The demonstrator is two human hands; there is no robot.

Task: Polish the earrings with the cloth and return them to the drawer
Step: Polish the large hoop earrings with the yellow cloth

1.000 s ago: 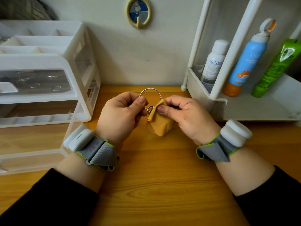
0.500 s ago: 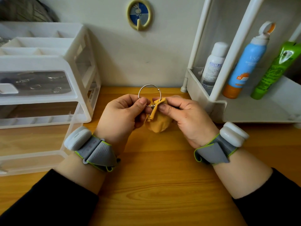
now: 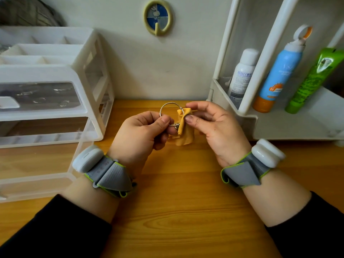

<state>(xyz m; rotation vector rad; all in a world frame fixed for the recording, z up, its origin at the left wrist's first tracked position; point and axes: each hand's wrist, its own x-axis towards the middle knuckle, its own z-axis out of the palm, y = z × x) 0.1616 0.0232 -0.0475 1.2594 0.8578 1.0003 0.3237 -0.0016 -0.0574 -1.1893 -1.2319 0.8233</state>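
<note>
My left hand [image 3: 143, 133] pinches the lower part of a large silver hoop earring [image 3: 165, 106] between thumb and fingers, with the hoop standing up above the wooden desk. My right hand [image 3: 214, 127] holds a small yellow cloth [image 3: 183, 127] folded over the hoop's right side, thumb and forefinger pressing it against the metal. The rest of the cloth hangs down between both hands. At the left stands a translucent drawer unit [image 3: 89, 84]; its upper drawer [image 3: 39, 95] shows small silvery items through the front.
A white corner shelf [image 3: 290, 125] at the right holds a white spray bottle [image 3: 242, 75], a blue and orange sunscreen can [image 3: 277, 75] and a green tube [image 3: 312, 81]. A yellow-rimmed wall hook [image 3: 158, 17] hangs behind. Wooden desk [image 3: 176, 211] lies below my hands.
My right hand has slid the cloth up along the hoop's right side, from near the clasp at the bottom to near the top. Both hands have shifted slightly away from me.
</note>
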